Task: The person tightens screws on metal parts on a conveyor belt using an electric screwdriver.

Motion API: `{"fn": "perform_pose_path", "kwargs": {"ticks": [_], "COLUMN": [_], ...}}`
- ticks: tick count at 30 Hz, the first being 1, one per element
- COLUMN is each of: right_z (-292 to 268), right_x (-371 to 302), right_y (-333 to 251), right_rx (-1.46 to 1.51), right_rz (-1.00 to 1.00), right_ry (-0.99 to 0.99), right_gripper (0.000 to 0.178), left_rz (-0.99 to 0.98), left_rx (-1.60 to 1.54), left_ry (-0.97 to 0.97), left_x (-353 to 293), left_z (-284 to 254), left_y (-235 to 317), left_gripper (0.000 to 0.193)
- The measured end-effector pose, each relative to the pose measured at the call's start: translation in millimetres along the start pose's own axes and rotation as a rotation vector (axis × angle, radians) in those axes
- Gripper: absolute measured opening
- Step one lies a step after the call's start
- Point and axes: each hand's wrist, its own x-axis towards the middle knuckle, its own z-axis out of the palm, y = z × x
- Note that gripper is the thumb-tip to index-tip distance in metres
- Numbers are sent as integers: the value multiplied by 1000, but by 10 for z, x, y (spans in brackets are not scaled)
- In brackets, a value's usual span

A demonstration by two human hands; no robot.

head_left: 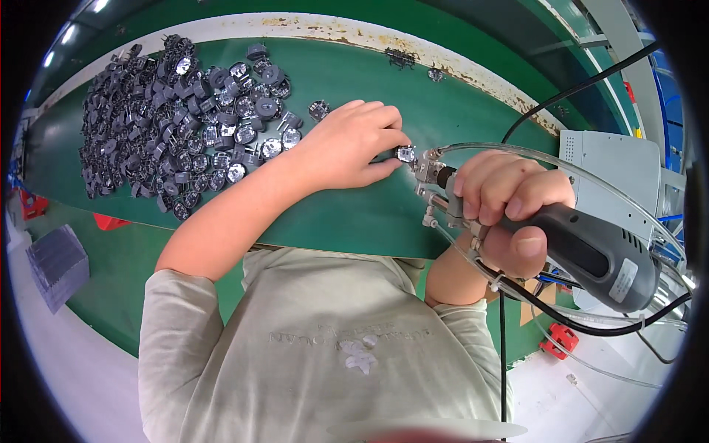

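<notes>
My left hand [353, 146] reaches across the green table with its fingers closed on a small round black part with a shiny face [405, 153]. Gripped in my right hand [509, 196] is a black electric screwdriver [591, 251]. Its metal head [428, 168], fitted with clear air tubes, points left at the part and sits at or very near it; whether they touch I cannot tell. Just behind my left hand lies another loose round part [319, 111]. Left of my forearm spreads a large pile of similar round dark parts [159, 125].
A white, rust-marked ledge [310, 26] bounds the green table [325, 221] at the back, with a few loose parts near it. At right stands a grey box [617, 166]. Black cable [583, 88] and clear tubing hang around the screwdriver. A red object [559, 342] lies low at right.
</notes>
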Motion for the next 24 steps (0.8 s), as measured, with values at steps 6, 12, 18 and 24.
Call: {"fn": "perform_pose_path", "kwargs": {"ticks": [6, 12, 18, 24], "right_z": [10, 6, 26, 61], "right_x": [18, 28, 32, 60], "right_y": [-31, -51, -58, -18], "right_rx": [-50, -93, -96, -97], "right_rz": [18, 62, 77, 84], "right_ry": [-28, -31, -36, -48], "right_gripper": [30, 30, 31, 32], "left_rz": [9, 16, 31, 24], "left_rx": [6, 25, 27, 28], "left_ry": [12, 2, 12, 5], "left_x": [-10, -7, -5, -10], "left_z": [4, 8, 24, 20], "left_y": [-6, 0, 1, -4], "left_gripper": [28, 29, 30, 28]}}
